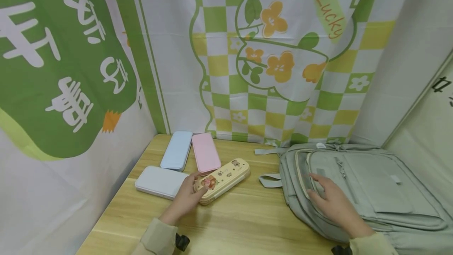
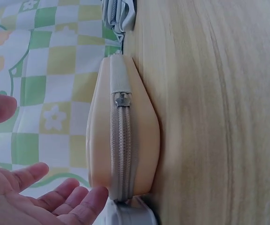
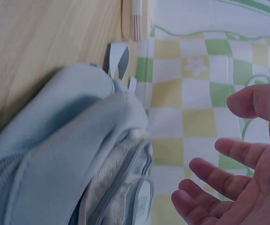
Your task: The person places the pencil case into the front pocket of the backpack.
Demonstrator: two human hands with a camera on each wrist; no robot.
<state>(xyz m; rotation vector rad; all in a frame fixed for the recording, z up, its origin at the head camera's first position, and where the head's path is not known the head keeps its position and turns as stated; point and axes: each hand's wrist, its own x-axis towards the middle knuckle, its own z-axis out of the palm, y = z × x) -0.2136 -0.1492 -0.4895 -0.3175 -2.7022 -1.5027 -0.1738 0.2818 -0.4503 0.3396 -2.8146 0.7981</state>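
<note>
A cream-yellow zippered pencil case [image 1: 225, 179] with cartoon prints lies slantwise on the wooden table. My left hand [image 1: 188, 193] is over its near left end, thumb and fingers spread apart. In the left wrist view the case's zipper side [image 2: 121, 140] shows, and the left hand [image 2: 46, 192] has its fingers loosely extended beside it, not wrapped round it. On the right a grey-green backpack [image 1: 371, 180] lies flat. My right hand [image 1: 332, 200] hovers at its left side with spread fingers; in the right wrist view nothing is between the fingers and thumb of the right hand [image 3: 237, 178].
Behind and left of the yellow case lie a light blue case [image 1: 177, 150], a pink case [image 1: 206, 152] and a white case [image 1: 159, 182]. Backpack straps [image 1: 271, 180] stick out leftward on the table [image 1: 247, 223]. A checkered cloth [image 1: 269, 113] hangs along the back edge.
</note>
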